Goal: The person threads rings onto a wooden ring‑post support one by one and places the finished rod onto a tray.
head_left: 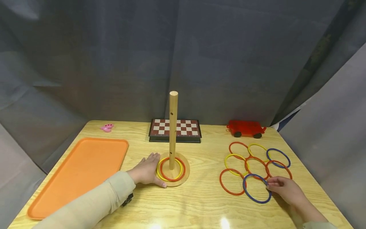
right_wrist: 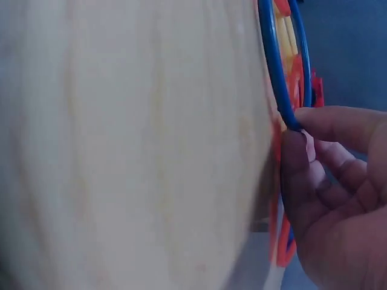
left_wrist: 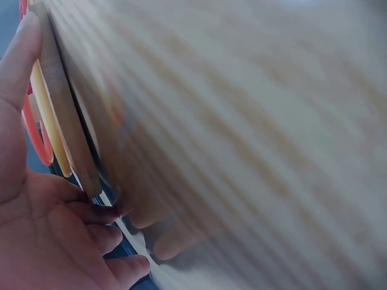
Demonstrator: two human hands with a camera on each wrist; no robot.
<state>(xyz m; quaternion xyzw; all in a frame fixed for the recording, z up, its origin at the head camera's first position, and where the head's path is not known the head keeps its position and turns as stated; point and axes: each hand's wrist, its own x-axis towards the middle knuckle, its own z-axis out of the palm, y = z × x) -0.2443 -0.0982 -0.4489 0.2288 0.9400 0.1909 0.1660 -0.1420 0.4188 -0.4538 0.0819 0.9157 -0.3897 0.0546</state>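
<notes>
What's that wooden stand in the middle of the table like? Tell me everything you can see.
The wooden stand looks pale: a round post with small dark holes, upright on a flat disc base. A yellow ring and a red ring lie on the base around the post. It stands on the table, before the checkered board, with the left hand touching the base's side.
</notes>
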